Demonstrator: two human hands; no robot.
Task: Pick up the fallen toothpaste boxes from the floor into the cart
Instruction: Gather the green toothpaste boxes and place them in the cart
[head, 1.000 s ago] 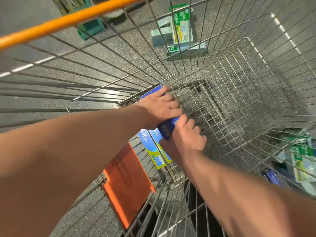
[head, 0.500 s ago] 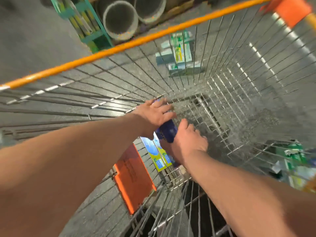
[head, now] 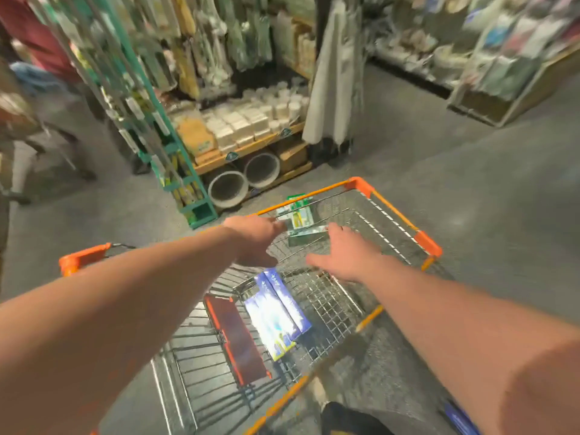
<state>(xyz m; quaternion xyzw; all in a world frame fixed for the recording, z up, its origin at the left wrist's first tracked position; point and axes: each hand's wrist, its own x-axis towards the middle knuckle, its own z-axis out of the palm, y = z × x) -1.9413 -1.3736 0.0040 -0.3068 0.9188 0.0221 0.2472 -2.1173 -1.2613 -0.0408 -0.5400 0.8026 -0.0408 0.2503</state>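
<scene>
Head view, the only one: both hands are held out over the cart [head: 420, 238], empty. The left hand [head: 255, 238], at centre frame, has its fingers loosely curled with nothing in them; the right hand [head: 348, 255], just right of centre, is spread flat and open.

The blue toothpaste boxes [head: 277, 312] lie in the cart's basket, lower centre, beside the orange seat flap [head: 238, 340]; blur lets me count two, perhaps three.

A small heap of green toothpaste boxes [head: 299, 216] shows past the cart's far end, on the floor [head: 470, 183] as seen through the wire; about three, not cleanly countable.

I judge one drop-off finished. The next move calls for stepping round the cart, bending down and gathering the green heap.
</scene>
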